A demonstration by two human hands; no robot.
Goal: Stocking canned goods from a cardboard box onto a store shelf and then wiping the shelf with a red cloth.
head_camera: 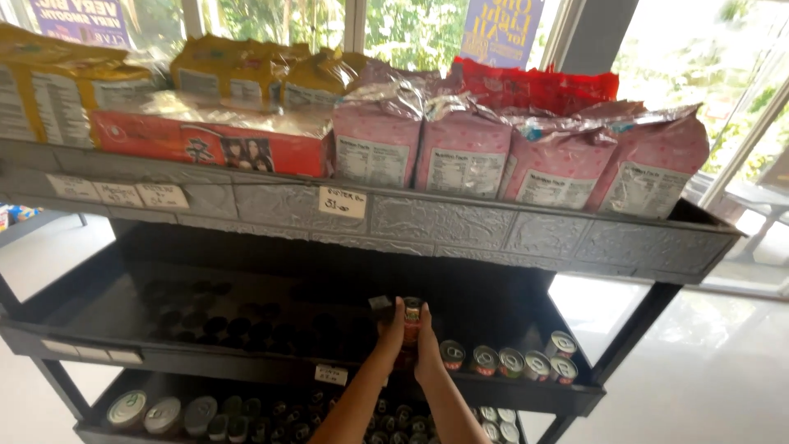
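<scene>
Both hands meet around a small red can (412, 322) at the middle shelf (246, 360) of a dark metal rack: the left hand (392, 330) presses its left side and the right hand (427, 344) wraps its right side, so the can is clamped upright between the two palms, just above the shelf's front edge. Just to the right, a short row of cans (509, 360) lies on its side along that edge, lids facing out. To the left, the same shelf holds dark, shadowed round items too dim to tell. Below, the bottom shelf (90, 427) carries more cans with pale lids (164, 413). Above the hands, the top shelf (460, 224) bears paper price tags (342, 202) on its front and holds pink bags (526, 156), a red pack (209, 141) and yellow packs (74, 82), with windows behind.
</scene>
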